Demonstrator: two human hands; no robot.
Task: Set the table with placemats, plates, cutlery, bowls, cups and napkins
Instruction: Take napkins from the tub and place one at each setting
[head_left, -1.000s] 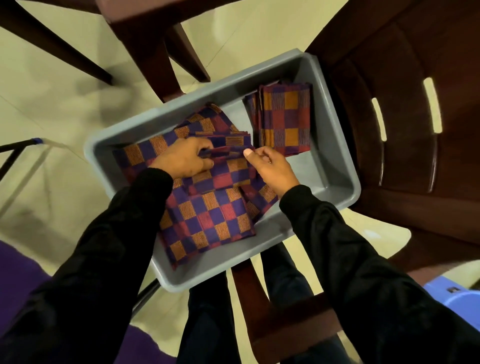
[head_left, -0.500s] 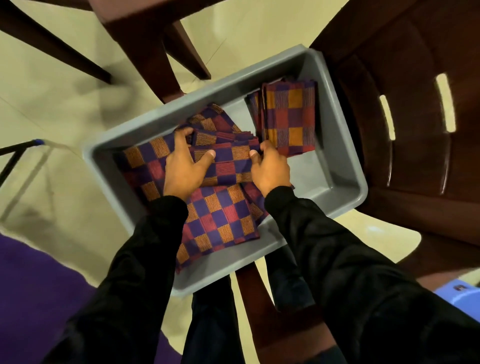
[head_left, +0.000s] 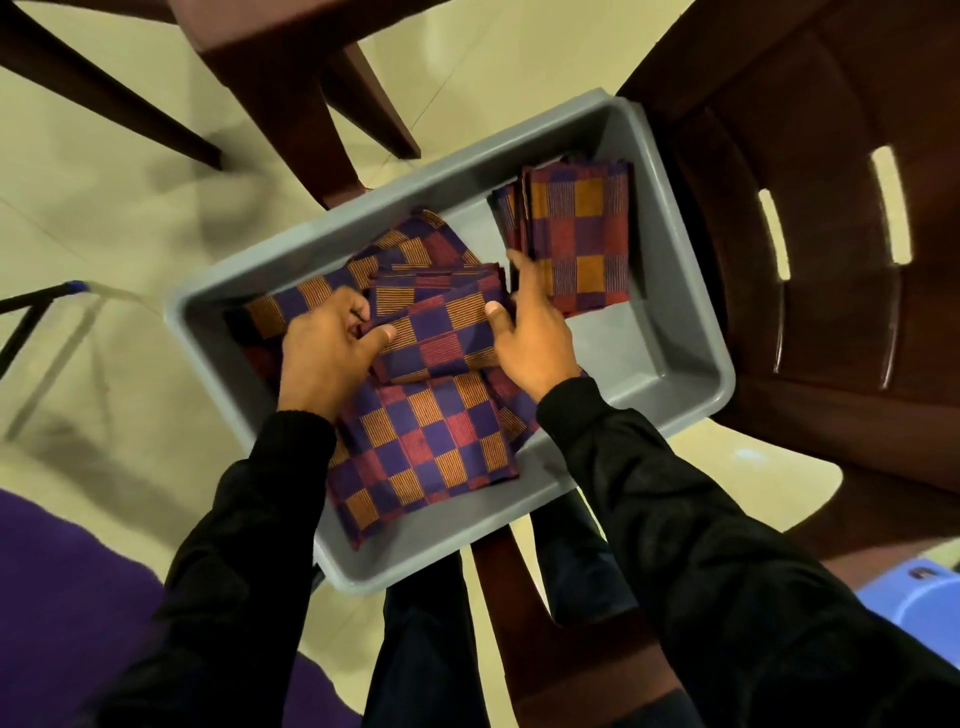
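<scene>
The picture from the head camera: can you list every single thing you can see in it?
tub: one, grey plastic, below the camera.
folded cloth: one, purple, red and orange checks, in the tub, held at both ends.
spread cloths: checked alike, under it; count unclear.
cloth stack: folded, checked, in the tub's far right corner; count unclear.
chair: one, dark brown, right of the tub.
wooden legs: dark brown, above the tub.
floor: cream.
blue plastic thing: lower right, cut off.
left hand: grips the folded cloth's left end.
right hand: grips its right end.
</scene>
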